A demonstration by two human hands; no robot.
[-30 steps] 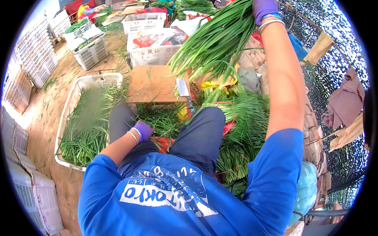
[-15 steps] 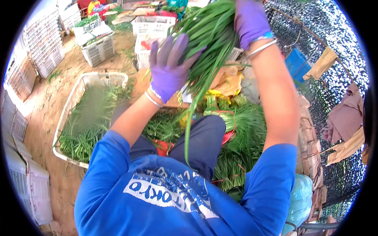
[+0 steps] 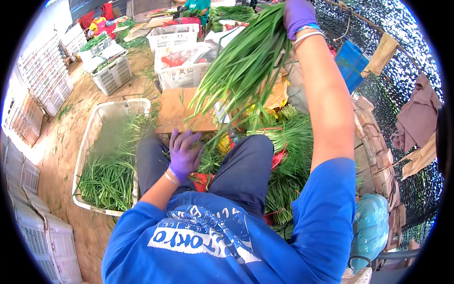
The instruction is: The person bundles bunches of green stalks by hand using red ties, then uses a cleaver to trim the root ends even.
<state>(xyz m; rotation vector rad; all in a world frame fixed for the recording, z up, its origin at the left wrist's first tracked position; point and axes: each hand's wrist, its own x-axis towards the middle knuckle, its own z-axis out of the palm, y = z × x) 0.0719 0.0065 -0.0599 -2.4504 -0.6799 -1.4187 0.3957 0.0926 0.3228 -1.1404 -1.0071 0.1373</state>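
Note:
My right hand (image 3: 300,18), in a purple glove, is raised at the top of the view and closed around one end of a big bunch of garlic chives (image 3: 243,59). The long green leaves fan out down and to the left, their tips hanging over a wooden board (image 3: 177,111). My left hand (image 3: 183,155), also gloved in purple, is low over my lap. Its fingers are apart and a little bent, and I see nothing in them. Tied bundles of chives (image 3: 294,142) are stacked to the right of my knees.
A white crate of loose greens (image 3: 106,187) stands at my left. Beyond the board are white crates (image 3: 182,73), one holding red and clear plastic. Crate stacks (image 3: 42,75) line the left side. A blue crate (image 3: 351,64) is at right, and people sit far back.
My left hand has left the chives and dropped toward my lap. My right hand still holds the bunch up, its leaves now hanging more loosely to the left.

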